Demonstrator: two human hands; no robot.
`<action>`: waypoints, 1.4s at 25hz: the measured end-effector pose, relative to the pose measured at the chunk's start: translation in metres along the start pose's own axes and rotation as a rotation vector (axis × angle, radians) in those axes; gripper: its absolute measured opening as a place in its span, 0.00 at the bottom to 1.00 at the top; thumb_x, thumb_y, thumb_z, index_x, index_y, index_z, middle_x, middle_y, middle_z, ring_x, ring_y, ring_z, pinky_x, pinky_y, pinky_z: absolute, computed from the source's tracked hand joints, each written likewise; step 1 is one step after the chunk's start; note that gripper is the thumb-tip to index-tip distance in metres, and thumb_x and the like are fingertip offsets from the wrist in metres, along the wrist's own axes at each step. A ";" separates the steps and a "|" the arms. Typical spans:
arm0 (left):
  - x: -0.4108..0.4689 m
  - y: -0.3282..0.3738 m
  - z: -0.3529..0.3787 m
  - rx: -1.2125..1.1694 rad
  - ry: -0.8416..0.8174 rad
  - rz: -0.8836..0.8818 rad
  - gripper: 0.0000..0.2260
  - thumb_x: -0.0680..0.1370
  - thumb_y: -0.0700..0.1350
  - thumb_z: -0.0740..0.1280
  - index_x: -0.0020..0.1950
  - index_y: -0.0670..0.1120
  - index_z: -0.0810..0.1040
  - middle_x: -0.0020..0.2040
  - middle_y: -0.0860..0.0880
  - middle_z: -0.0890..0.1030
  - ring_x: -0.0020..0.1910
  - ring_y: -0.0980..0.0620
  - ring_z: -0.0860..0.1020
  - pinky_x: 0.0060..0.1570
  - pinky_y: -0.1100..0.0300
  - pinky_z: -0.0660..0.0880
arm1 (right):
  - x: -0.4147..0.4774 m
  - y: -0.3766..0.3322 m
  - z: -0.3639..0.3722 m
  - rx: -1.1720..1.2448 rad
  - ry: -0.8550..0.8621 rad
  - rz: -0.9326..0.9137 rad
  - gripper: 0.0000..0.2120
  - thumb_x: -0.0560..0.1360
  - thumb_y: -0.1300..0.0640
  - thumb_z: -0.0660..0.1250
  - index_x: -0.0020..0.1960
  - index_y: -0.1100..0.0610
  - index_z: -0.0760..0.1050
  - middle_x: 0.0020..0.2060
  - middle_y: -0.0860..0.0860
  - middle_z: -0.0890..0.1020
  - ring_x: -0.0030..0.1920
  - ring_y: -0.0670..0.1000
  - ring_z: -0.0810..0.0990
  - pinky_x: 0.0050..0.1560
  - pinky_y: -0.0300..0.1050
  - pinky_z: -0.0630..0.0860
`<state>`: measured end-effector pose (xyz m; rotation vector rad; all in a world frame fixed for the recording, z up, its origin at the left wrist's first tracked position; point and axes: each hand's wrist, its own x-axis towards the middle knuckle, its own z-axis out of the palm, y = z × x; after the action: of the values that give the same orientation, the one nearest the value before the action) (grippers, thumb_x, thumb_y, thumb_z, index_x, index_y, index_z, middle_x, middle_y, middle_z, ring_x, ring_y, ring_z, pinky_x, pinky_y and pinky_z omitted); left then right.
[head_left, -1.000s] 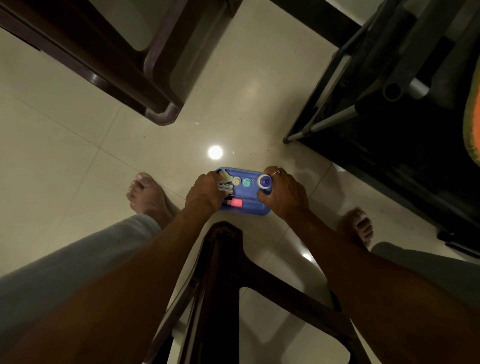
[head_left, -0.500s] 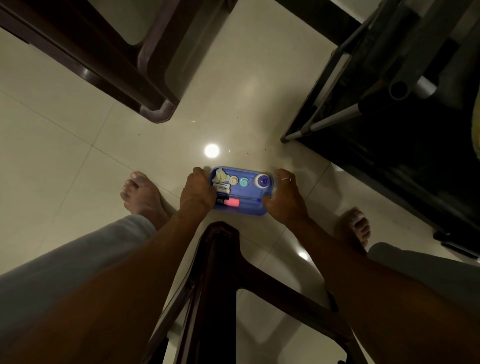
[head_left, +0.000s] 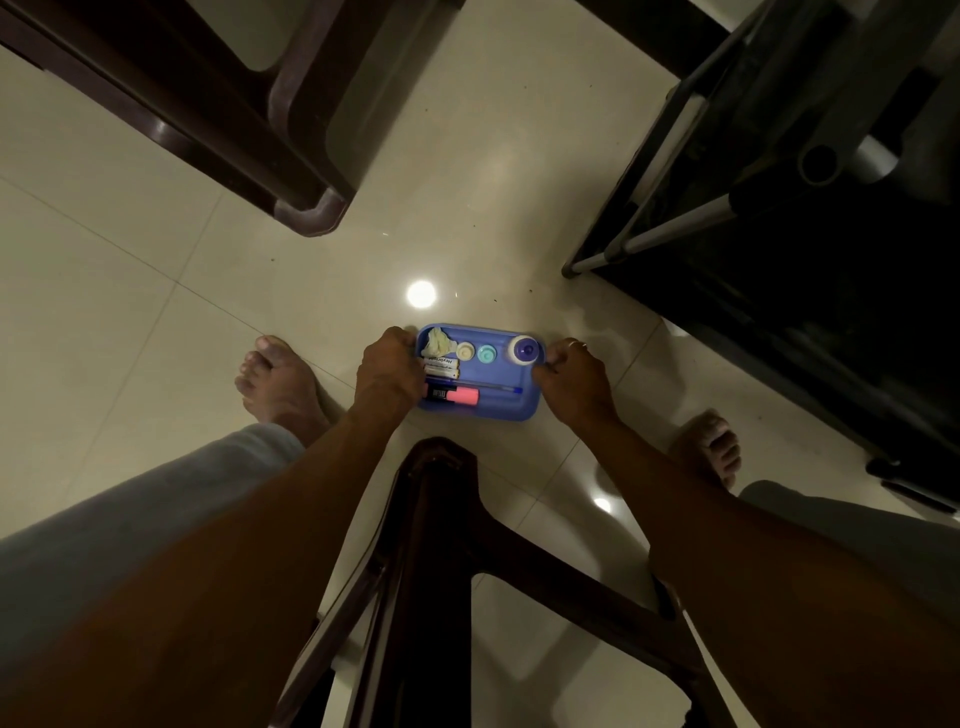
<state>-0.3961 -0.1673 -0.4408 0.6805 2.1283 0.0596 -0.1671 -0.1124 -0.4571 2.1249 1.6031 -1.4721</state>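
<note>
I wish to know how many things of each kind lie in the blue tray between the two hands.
crumpled pale wad: 1
round caps: 2 (cream cap, teal cap)
white and purple round container: 1
batteries: 2
pink marker: 1
blue pen: 1
Total in the blue tray: 8

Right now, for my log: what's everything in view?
tray: 1, blue, on floor
marker: 1, black-pink, tray's near side
pen: 1, blue, beside marker
batteries: count unclear, white-yellow, tray's left
caps: 2, cream and teal, tray's far side
container: 1, white-purple, tray's far right
wad: 1, yellowish, tray's far left
chairs: 2, dark brown, far left and near
rack: 1, dark, right
feet: 2, bare, flanking tray
left grip: 1, bare, holds tray's left end
right grip: 1, bare, holds tray's right end
</note>
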 end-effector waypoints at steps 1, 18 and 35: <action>0.000 0.000 0.000 0.001 0.004 0.003 0.14 0.80 0.41 0.65 0.65 0.41 0.75 0.62 0.41 0.80 0.61 0.41 0.77 0.59 0.52 0.73 | 0.001 -0.002 0.000 -0.001 0.004 0.003 0.07 0.75 0.59 0.70 0.49 0.57 0.71 0.40 0.47 0.76 0.37 0.42 0.75 0.30 0.33 0.66; -0.065 0.050 -0.099 -0.065 0.060 0.001 0.14 0.78 0.41 0.66 0.64 0.46 0.76 0.59 0.42 0.81 0.56 0.42 0.80 0.57 0.53 0.77 | -0.057 -0.092 -0.072 0.143 0.058 -0.131 0.05 0.74 0.61 0.68 0.44 0.55 0.72 0.40 0.50 0.79 0.41 0.50 0.78 0.36 0.38 0.70; -0.233 0.108 -0.269 -0.248 0.294 0.328 0.11 0.82 0.46 0.62 0.61 0.48 0.81 0.47 0.50 0.82 0.41 0.52 0.80 0.38 0.55 0.81 | -0.220 -0.243 -0.202 0.325 0.218 -0.404 0.08 0.75 0.54 0.68 0.53 0.53 0.76 0.39 0.49 0.81 0.35 0.42 0.80 0.28 0.32 0.70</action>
<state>-0.4444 -0.1361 -0.0728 0.9064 2.2115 0.6257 -0.2265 -0.0397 -0.0837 2.2923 2.0998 -1.7734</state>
